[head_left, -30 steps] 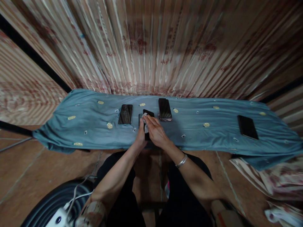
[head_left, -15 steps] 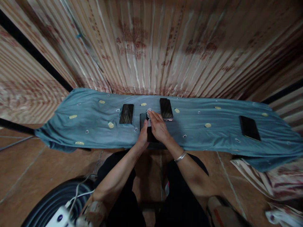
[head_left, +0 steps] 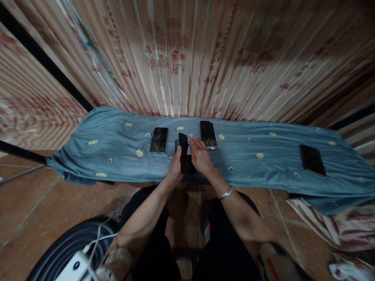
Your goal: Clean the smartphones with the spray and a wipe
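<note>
A black smartphone [head_left: 185, 160] is tilted up in my left hand [head_left: 175, 162], whose thumb lies along its left edge. My right hand [head_left: 201, 157] presses a small crumpled white wipe [head_left: 189, 150] against the phone's right side, fingers closed on it. Partly hidden behind the held phone, another dark flat device [head_left: 177, 143] lies on the cloth. A dark phone [head_left: 159, 139] rests to the left of my hands. Just to the right is a stack of phones [head_left: 208, 134], black screen uppermost.
Teal patterned cloth [head_left: 263, 171] covers the long narrow table. Far right lies one more black phone [head_left: 312, 160]. Striped curtains [head_left: 187, 58] hang right behind. On the floor at lower left are a coiled black hose [head_left: 55, 249] and a white power bank [head_left: 73, 267] with a cable.
The held phone has been tilted upward and more of its dark surface shows. My right hand with the wipe has shifted slightly right, toward the phone's edge.
</note>
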The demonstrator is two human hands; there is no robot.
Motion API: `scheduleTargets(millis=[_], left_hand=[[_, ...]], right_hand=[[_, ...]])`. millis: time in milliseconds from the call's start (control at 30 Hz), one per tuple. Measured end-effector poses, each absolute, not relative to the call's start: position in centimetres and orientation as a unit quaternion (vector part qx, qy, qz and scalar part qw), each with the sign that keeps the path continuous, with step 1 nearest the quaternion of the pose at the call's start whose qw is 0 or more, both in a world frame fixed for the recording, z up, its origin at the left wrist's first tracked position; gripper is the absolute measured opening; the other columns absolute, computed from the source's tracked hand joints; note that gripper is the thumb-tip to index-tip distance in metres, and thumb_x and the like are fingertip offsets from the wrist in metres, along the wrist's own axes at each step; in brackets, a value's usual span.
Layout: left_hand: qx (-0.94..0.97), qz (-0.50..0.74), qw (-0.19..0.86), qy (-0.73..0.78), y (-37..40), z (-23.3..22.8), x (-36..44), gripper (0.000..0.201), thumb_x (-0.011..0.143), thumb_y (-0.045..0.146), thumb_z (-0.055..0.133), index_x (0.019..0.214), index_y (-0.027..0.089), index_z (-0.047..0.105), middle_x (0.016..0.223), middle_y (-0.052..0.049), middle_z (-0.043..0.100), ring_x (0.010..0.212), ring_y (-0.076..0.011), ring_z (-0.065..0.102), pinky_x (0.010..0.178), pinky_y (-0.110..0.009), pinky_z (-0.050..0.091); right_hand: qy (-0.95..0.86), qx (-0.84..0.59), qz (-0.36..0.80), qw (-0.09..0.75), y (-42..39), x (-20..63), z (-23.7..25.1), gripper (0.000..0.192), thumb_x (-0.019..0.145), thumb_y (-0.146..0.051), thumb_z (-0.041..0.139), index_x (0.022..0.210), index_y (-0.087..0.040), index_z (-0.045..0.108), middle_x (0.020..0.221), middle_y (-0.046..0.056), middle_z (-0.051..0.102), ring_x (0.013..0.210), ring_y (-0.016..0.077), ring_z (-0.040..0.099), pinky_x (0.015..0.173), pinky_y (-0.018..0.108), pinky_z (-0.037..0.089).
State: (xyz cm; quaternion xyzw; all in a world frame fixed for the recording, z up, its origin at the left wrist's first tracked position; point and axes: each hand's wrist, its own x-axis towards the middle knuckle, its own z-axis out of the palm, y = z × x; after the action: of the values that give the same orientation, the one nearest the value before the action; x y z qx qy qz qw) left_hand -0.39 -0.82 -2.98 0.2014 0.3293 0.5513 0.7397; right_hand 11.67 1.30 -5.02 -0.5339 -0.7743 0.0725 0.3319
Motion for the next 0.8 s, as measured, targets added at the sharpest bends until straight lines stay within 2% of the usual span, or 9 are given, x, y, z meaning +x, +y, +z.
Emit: scheduleTargets(millis=[233,400,600,800], left_hand=[[0.145,0.552,0.737,0.361,-0.4,-2.2,-0.9,0.048,0.105,0.044,0.050,0.142,0.017,0.067,0.129,-0.010,0.077,0.128,-0.0259,0.069,0.119,-0.040,0.047],[0.125,0.555,0.729,0.381,-0.3,-1.4,-1.0,0.049,0.108,0.041,0.041,0.140,0.014,0.067,0.121,-0.010,0.080,0.126,-0.0247,0.071,0.117,-0.039,0.048],[0.120,0.560,0.717,0.398,0.0,-1.1,-1.3,0.050,0.108,0.044,0.039,0.124,0.011,0.073,0.109,-0.012,0.082,0.121,-0.0243,0.073,0.111,-0.036,0.052],[0.120,0.554,0.718,0.404,0.7,-1.8,-2.2,0.055,0.105,0.056,0.040,0.114,0.013,0.074,0.100,-0.011,0.082,0.112,-0.0271,0.076,0.105,-0.039,0.057]], right_hand=[[-0.791,-0.510,0.095,0.324,0.4,11.2,-5.0,0.062,0.096,-0.008,0.035,0.156,-0.006,0.048,0.157,0.022,0.055,0.149,0.0297,0.048,0.126,0.059,0.038],[-0.799,-0.503,0.101,0.315,-0.4,10.9,-4.9,0.063,0.095,-0.008,0.037,0.157,-0.008,0.049,0.157,0.019,0.056,0.148,0.0283,0.048,0.127,0.055,0.039],[-0.808,-0.497,0.104,0.300,-1.4,10.4,-4.5,0.058,0.098,-0.009,0.036,0.154,-0.005,0.052,0.155,0.021,0.058,0.144,0.0295,0.051,0.124,0.053,0.043],[-0.818,-0.479,0.101,0.302,-2.6,10.0,-4.4,0.060,0.097,-0.006,0.037,0.155,-0.010,0.052,0.154,0.018,0.059,0.142,0.0288,0.053,0.122,0.054,0.044]])
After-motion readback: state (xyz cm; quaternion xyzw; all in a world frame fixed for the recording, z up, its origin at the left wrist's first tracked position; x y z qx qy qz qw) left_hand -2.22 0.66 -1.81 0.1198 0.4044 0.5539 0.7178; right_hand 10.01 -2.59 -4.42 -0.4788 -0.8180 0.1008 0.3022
